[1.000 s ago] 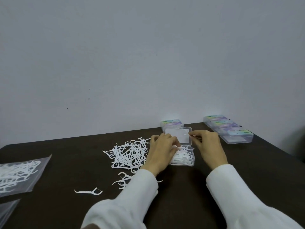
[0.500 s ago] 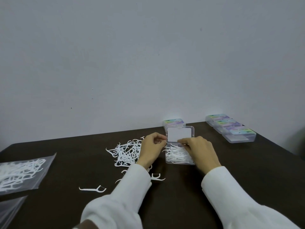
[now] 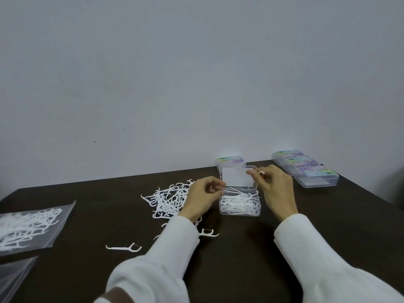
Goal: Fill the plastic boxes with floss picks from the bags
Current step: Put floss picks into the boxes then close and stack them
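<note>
While both white sleeves [image 3: 166, 254] are reaching in from six o'clock, a dark matte table [image 3: 251, 254] is being used as the work surface. Nearest, toward seven o'clock, a single white floss pick [image 3: 123, 247] is lying flat, its forked head pointing right, and another loose pick [image 3: 206, 233] is lying beside the left sleeve. At nine o'clock a clear, glossy plastic bag [image 3: 32, 226] holding white picks is lying flat, with a second clear bag [image 3: 15, 274] just nearer at the frame edge; its contents cannot be told. Toward the centre, a tangled pile of floss picks [image 3: 168, 200] is spread on the table, just left of the left hand [image 3: 202, 199]. That hand is being held with fingers curled and thumb and forefinger closed on a thin pick stem [image 3: 231, 190] over the open box [image 3: 240, 207]. This small transparent rectangular box with rounded corners is already holding a layer of white picks, and its hinged lid [image 3: 238, 178] is standing up at the far side. The right hand [image 3: 274, 189] is being held beside the lid, its fingertips pinching a small white pick [image 3: 261, 172]. Farther off, at twelve o'clock, a closed box [image 3: 230, 160] with a pastel label is sitting behind the lid, and at two o'clock three more labelled closed boxes [image 3: 306, 169] are lined up in a row, touching.
</note>
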